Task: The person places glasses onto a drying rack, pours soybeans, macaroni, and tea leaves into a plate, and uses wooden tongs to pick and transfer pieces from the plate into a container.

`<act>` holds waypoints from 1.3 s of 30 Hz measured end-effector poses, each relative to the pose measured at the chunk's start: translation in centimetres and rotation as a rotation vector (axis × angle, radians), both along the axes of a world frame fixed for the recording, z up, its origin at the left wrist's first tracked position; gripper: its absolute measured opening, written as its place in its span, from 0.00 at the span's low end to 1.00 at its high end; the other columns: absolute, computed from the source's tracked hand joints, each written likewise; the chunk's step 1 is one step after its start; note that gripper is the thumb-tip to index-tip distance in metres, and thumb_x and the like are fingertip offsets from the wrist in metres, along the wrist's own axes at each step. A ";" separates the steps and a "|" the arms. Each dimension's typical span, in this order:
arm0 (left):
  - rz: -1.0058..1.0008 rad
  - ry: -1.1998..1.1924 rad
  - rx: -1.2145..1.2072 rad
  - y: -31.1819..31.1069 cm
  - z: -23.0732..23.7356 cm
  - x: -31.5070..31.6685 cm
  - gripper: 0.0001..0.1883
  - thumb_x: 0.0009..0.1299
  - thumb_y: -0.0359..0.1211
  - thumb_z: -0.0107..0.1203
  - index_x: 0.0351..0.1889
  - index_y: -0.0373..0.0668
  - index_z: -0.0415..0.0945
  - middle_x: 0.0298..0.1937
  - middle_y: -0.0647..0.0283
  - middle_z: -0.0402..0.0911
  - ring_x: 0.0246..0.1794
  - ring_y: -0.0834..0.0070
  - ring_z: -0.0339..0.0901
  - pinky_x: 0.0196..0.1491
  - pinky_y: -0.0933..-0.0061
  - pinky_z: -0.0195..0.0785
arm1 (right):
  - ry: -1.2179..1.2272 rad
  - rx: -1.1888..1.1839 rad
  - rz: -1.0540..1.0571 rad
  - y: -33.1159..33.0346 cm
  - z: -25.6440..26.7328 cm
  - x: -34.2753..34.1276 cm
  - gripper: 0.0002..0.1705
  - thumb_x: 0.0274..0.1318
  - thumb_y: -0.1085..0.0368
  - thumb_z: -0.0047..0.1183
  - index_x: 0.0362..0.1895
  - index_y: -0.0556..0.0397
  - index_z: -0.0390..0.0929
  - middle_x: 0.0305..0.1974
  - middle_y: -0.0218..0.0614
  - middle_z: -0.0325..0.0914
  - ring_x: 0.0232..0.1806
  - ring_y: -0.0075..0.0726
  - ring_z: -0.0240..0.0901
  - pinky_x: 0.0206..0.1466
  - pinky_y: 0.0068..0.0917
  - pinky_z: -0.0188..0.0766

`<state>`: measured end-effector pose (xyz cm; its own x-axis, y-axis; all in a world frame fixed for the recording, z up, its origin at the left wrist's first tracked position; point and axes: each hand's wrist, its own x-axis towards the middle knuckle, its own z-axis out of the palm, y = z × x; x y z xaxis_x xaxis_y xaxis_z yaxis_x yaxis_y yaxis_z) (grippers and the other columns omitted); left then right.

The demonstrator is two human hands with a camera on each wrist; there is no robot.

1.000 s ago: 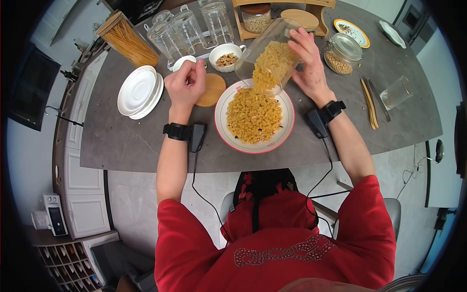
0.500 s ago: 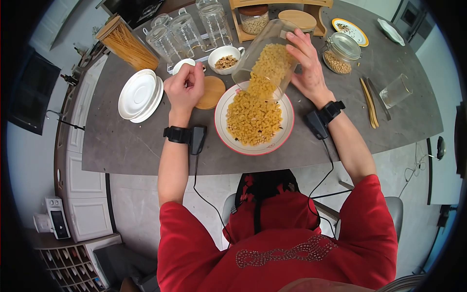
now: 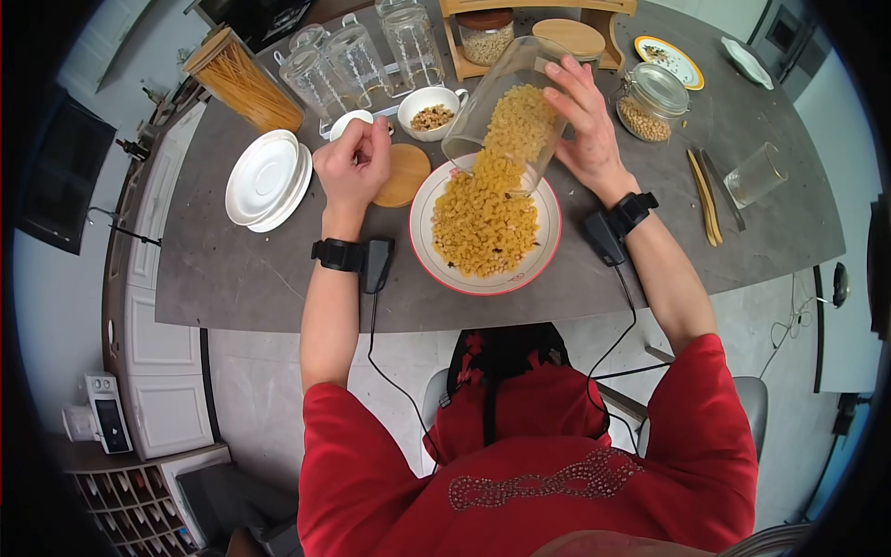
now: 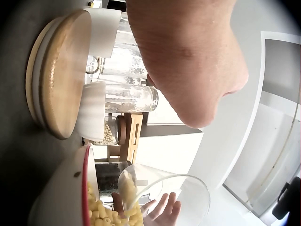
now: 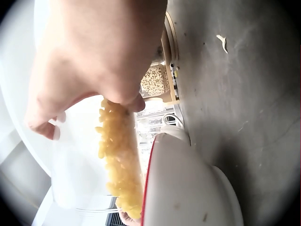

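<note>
I have the right hand (image 3: 592, 125) gripping the jar (image 3: 497, 79), tilted with its mouth low over the far side of the bowl (image 3: 423, 252). Pasta (image 3: 483, 232) slopes from the jar onto the heap. I'd lift the base gradually and keep the mouth inside the rim, so the load doesn't rush over. The left hand (image 3: 351, 165) is curled near the lid (image 3: 405, 178), with nothing visible in it; it could steady the mouth. Of my 3 views, the left wrist cuts off the bowl, and the right wrist nearly loses the glass in glare, hiding how firmly the fingers bear.
</note>
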<state>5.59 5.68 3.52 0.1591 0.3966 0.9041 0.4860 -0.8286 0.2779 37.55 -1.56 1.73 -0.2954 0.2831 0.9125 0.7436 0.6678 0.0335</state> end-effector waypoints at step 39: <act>-0.015 0.030 0.036 0.3 -0.4 -0.3 0.15 0.71 0.29 0.68 0.24 0.40 0.75 0.13 0.72 0.68 0.12 0.88 0.60 0.19 0.80 0.51 | 0.039 -0.014 -0.007 0.0 0.4 -0.2 0.53 0.36 0.83 0.70 0.72 0.46 0.69 0.75 0.41 0.68 0.79 0.57 0.60 0.79 0.61 0.61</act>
<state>5.27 6.02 3.07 0.1917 0.3615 0.9125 0.4814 -0.8448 0.2336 37.34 -1.52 2.09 -0.2579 0.2979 0.9191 0.7490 0.6626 -0.0046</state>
